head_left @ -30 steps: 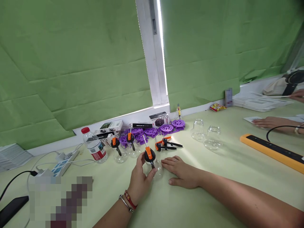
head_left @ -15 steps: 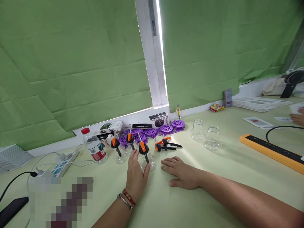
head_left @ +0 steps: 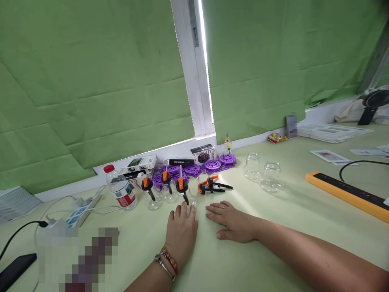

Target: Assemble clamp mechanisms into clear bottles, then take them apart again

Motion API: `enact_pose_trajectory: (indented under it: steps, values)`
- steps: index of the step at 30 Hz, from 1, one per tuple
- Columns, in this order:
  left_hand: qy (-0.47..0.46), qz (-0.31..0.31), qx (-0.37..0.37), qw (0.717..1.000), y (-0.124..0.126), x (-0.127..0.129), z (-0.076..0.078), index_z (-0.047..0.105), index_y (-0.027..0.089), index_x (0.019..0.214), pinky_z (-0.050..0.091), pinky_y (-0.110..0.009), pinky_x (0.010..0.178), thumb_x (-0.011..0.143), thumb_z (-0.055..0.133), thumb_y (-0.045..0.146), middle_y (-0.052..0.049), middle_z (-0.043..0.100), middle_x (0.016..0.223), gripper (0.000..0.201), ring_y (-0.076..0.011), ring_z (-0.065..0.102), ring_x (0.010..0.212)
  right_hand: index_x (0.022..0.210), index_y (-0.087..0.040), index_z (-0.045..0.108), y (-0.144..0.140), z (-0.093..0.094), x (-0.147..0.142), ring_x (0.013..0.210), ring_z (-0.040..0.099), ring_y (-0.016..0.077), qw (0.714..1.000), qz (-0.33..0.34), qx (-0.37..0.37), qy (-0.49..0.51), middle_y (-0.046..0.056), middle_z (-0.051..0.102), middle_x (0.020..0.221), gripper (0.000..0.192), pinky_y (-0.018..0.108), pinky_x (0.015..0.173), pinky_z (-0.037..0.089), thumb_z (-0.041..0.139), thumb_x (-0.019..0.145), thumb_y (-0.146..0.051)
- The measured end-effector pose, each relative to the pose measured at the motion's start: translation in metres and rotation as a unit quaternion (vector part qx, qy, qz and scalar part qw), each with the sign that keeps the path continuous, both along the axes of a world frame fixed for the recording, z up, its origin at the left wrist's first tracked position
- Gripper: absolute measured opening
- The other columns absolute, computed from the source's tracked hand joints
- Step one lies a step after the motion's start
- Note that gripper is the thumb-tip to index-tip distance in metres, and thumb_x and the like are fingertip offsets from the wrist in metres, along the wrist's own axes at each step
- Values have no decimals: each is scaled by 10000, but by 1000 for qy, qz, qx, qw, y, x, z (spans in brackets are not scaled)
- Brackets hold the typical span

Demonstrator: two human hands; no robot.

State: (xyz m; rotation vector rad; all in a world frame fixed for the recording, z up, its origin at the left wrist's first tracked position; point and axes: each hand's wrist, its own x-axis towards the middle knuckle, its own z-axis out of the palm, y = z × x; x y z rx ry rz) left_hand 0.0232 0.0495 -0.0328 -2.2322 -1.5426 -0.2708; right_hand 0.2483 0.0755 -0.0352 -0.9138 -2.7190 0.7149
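Note:
My left hand [head_left: 182, 229] lies palm down with its fingers extended, at the front of a clear glass bottle [head_left: 193, 200] with a black-and-orange lever top [head_left: 182, 185]. Whether the fingertips touch the glass I cannot tell; they cover part of its base. Flat on the table, with fingers out and nothing held, rests my right hand [head_left: 235, 222]. Two more bottles with such tops stand to the left, the nearer-left one [head_left: 154, 203] beside a second top [head_left: 166, 177]. Loose black-and-orange tops [head_left: 211, 187] lie beyond my right hand.
Two clear glass vessels [head_left: 271, 184] without tops stand to the right. Purple plastic discs [head_left: 212, 165] and boxes [head_left: 202, 154] line the wall. A water bottle [head_left: 123, 192] and white power strip [head_left: 80, 213] sit left. An orange-and-black bar [head_left: 349, 194] lies right.
My left hand has come away from the bottle's side and moved back to its front, fingers now flatter. The bottle's top stands slightly farther back. My right hand has stayed put.

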Motion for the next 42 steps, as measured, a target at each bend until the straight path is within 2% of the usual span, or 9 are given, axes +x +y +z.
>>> enact_pose_trajectory:
  steps: [7,11,15,25,28,32,34,36,42]
  values:
    - [-36,22,-36,998,10,-7,-6,469,190,1310,422,-415,858,851,469,331,-152,494,1248,480,-290,479,1102,1428,-226,297,0,1,-1,1379,182,319,1000,2,-1,10,136,217,1502,681,535,1091,84,453,848,-547]
    - [-42,10,-24,999,12,-7,-6,488,197,1296,397,-431,907,874,431,338,-159,471,1279,449,-296,441,1158,1429,-235,293,0,1,0,1380,183,316,1000,3,1,7,129,216,1503,679,535,1090,88,452,848,-548]
    - [-69,14,-51,996,13,-6,-7,497,205,1294,388,-430,937,868,441,353,-166,440,1319,454,-310,413,1207,1432,-234,284,1,1,0,1380,183,311,1000,4,3,1,124,205,1507,678,529,1093,87,448,851,-543]
    - [-153,-16,-113,982,27,-13,-14,324,268,1408,313,-461,1013,852,449,449,-134,154,1516,597,-332,208,1361,1431,-220,290,1,1,0,1380,178,317,1000,10,4,-6,132,211,1507,683,541,1092,82,436,854,-553]
    - [-152,-6,-141,978,31,-14,-14,341,270,1400,300,-479,1014,853,427,488,-141,132,1522,596,-343,237,1350,1399,-203,369,4,-3,-1,1379,177,314,999,-34,16,25,130,210,1510,645,507,1096,139,417,862,-556]
    - [-141,19,-171,975,35,-15,-15,339,267,1402,261,-485,1033,847,398,544,-145,104,1527,623,-345,261,1338,1345,-192,445,19,-12,2,1377,157,317,980,-175,76,58,112,217,1511,573,504,1078,205,383,883,-525]
    - [-135,29,-183,973,36,-15,-16,325,276,1408,239,-481,1044,842,388,567,-136,84,1532,640,-342,235,1348,1339,-194,450,29,-16,6,1362,190,328,968,-231,79,50,112,260,1495,551,536,1058,222,382,887,-501]
    - [-131,37,-190,972,37,-15,-16,315,287,1411,225,-482,1048,837,378,584,-121,71,1536,649,-344,206,1357,1341,-193,448,37,-20,9,1341,236,328,963,-253,75,46,114,316,1468,539,541,1044,245,387,888,-480]
    - [-131,45,-195,971,40,-16,-17,320,283,1409,207,-486,1049,819,360,634,-132,105,1530,687,-346,186,1363,1301,-191,493,42,-25,10,1263,359,303,961,-243,113,61,122,456,1358,504,491,1030,295,486,844,-405]
